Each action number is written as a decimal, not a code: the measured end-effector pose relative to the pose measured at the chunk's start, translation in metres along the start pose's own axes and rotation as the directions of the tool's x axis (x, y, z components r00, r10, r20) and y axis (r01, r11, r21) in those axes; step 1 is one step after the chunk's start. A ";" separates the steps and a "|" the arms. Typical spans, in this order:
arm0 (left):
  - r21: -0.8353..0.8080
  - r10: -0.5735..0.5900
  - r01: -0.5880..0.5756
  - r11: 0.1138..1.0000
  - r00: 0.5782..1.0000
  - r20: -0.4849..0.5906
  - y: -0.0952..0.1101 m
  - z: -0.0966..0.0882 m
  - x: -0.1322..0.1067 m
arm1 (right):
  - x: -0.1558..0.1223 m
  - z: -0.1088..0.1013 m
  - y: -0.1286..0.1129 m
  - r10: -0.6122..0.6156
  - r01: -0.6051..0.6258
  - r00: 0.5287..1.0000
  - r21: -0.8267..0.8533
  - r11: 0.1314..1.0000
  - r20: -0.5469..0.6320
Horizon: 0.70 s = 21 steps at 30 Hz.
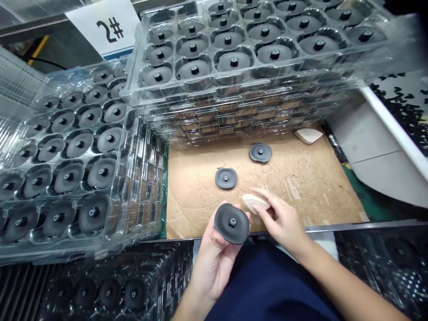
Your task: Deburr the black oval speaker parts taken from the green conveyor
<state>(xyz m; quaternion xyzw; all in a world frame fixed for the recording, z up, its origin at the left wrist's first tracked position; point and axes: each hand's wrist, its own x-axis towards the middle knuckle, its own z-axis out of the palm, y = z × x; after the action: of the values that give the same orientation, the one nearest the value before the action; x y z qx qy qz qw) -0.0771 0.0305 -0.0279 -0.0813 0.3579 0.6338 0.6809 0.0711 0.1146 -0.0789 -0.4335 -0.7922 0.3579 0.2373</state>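
Now, palm-up left hand (214,263) holds rubber disc (232,223); right hand (281,218) pinches pad (256,202).

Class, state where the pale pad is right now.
In the head view, the pale pad is pinched in the right hand, beside the dark round disc held on the left hand, over the cardboard sheet.

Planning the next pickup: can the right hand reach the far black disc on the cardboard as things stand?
Probably yes: nothing lies between the right hand and the far black disc on the cardboard, though the hand holds a pale pad.
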 end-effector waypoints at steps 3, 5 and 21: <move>0.060 0.064 -0.061 0.996 0.997 -0.053 -0.001 -0.001 0.002 | -0.006 0.000 -0.007 -0.030 0.027 0.997 0.045 0.999 0.068; 0.097 0.077 -0.070 0.993 0.995 -0.070 -0.003 0.002 0.005 | -0.003 -0.008 -0.015 -0.024 0.019 0.997 0.067 0.998 0.077; 0.237 0.016 0.003 0.971 0.997 -0.081 -0.018 0.039 0.003 | 0.013 -0.052 -0.083 -0.317 0.326 0.942 0.071 0.943 -0.111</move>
<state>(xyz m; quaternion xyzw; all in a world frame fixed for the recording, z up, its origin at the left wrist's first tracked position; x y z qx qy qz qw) -0.0462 0.0519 -0.0073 -0.0241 0.4591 0.5848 0.6683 0.0571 0.1139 0.0190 -0.3044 -0.8232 0.3274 0.3501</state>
